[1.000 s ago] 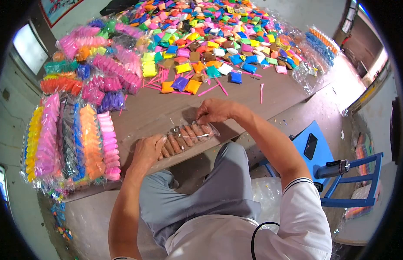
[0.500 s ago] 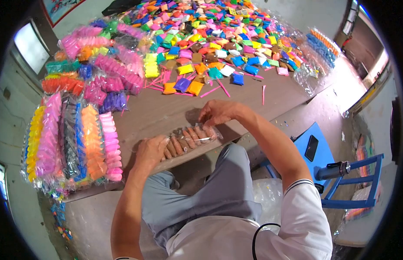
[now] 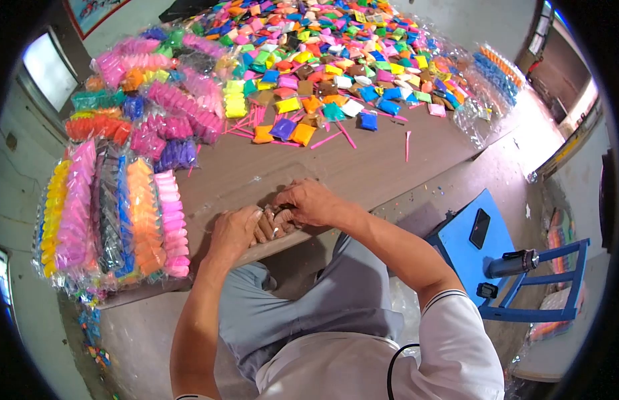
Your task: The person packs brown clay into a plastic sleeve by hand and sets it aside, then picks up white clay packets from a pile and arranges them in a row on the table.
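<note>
Several brown rolls (image 3: 264, 227), head view, lie at the near edge of the bench (image 3: 363, 179), between the left hand (image 3: 231, 232) and right hand (image 3: 309, 202). Their row runs from hand to hand, each roll lying crosswise; both hands grip it, neither clearly nearer.

The single head view looked forward and steeply down — both hands (image 3: 269, 217) sat close below its centre.

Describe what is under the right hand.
Several brown pieces show at the fingers of the right hand, with the table beneath. Whatever its palm and curled fingers cover, including any further pieces, cannot be seen.
</note>
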Demonstrator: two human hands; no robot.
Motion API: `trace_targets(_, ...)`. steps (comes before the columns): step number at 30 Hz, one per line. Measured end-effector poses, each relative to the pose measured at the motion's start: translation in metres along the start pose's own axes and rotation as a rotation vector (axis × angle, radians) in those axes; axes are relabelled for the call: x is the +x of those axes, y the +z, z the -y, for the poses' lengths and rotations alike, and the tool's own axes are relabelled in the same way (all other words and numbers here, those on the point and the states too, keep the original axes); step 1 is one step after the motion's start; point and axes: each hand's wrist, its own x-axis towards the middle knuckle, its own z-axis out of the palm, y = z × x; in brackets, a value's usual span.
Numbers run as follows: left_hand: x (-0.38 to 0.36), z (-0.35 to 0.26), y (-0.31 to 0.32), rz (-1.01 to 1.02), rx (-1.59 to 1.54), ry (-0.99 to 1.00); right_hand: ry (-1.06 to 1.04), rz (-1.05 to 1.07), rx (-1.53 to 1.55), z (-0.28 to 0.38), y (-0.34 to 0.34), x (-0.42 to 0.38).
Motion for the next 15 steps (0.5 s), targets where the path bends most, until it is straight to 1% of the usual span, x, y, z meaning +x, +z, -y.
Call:
trace_targets(1,0.001,0.004,0.001,-0.016,0.024,0.038,-0.026,-0.057,0.078,-0.002,0.002,0.001)
trace_targets(3,0.001,0.007,-0.003,-0.035,0.049,0.078,-0.024,-0.070,0.083,-0.004,0.004,0.001)
trace_targets(5,0.000,0.003,-0.011,0.086,-0.007,-0.010,-0.021,-0.083,0.090,-0.004,0.006,0.001)
trace_targets(6,-0.002,0.001,-0.015,0.087,-0.006,-0.010,-0.011,-0.084,0.074,-0.005,0.007,0.002)
trace_targets(8,-0.004,-0.001,-0.019,0.146,-0.097,-0.115,0.002,-0.086,0.058,-0.005,0.008,0.002)
trace_targets(9,-0.005,0.000,-0.020,0.147,-0.096,-0.114,0.028,-0.066,0.048,-0.005,0.008,0.002)
trace_targets(11,-0.005,0.003,-0.022,0.157,0.025,-0.068,0.051,-0.048,0.034,-0.004,0.006,0.004)
trace_targets(13,-0.005,0.006,-0.019,0.143,0.022,-0.048,0.141,-0.010,0.064,0.001,0.002,0.005)
trace_targets(14,-0.004,0.009,-0.016,0.133,0.019,-0.030,0.137,-0.009,0.062,0.001,-0.003,0.006)
trace_targets(15,-0.004,0.014,-0.014,0.131,0.019,-0.032,0.148,-0.009,0.145,0.000,-0.010,0.008)
